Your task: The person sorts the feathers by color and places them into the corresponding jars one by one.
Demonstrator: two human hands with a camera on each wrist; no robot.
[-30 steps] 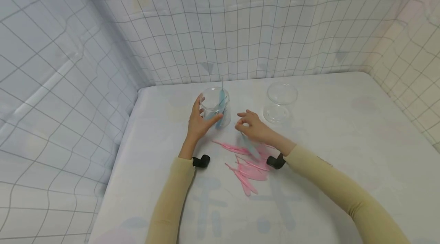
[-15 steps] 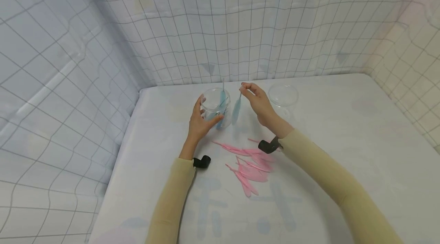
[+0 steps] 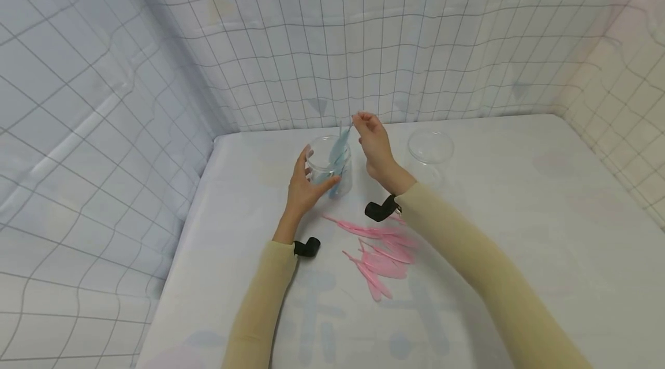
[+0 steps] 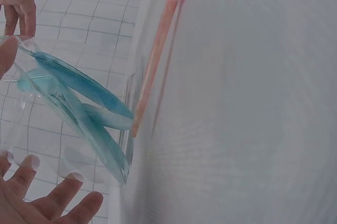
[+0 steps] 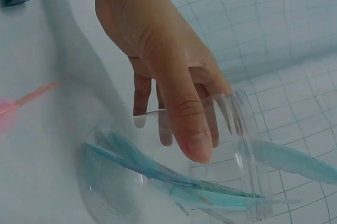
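The fingers of the right hand pinch the quill of a blue feather, which slants down and left with its vane at the mouth of a transparent jar. Whether its lower tip is past the rim, I cannot tell. The left hand grips the jar from the left, thumb on the near wall and fingers spread along the far side; the jar stands upright. Inside it lean other blue feathers, crossing one another, one quill poking above the rim.

The feather should be nearly weightless, stiff only along its shaft, with a soft vane that probably bends or ruffles if squeezed. The bare quill end looks the best place to pinch, lightly. The jar is smooth and likely slippery, perhaps light enough to tip when knocked, so a spread hold round the wall suits it; glass or plastic, I cannot tell.

Nearer the person, pink feathers lie overlapping on the white tabletop. A second transparent jar stands to the right, and gridded cloth hangs behind.
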